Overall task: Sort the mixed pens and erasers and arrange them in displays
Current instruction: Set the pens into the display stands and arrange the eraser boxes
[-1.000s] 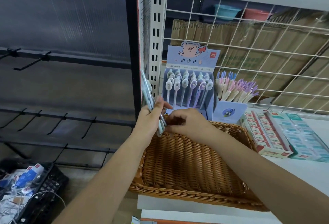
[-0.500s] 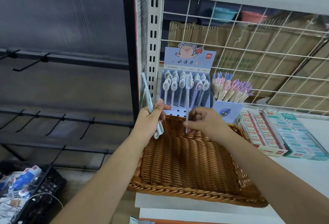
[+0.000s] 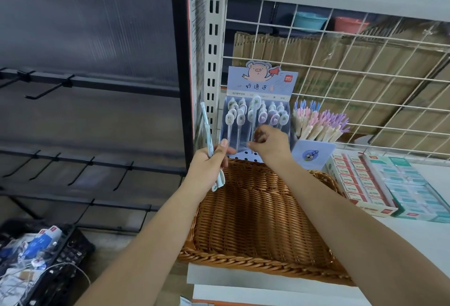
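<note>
My left hand grips a small bunch of pale blue pens that stick up past the shelf post. My right hand pinches one white-capped pen and holds it upright against the blue pig-printed pen display, among the pens standing there. An empty brown wicker basket lies on the white shelf just below both hands. A second holder with pink and purple pens stands to the right. Boxes of erasers lie beyond it.
A white wire grid backs the shelf, with cardboard behind it. The perforated shelf post stands left of the display. Black hook rails line the dark wall at left. A black crate of packets sits on the floor.
My right hand took one pen from the bunch in my left hand and carried it up and right to the pig display. My left hand stayed nearly still.
</note>
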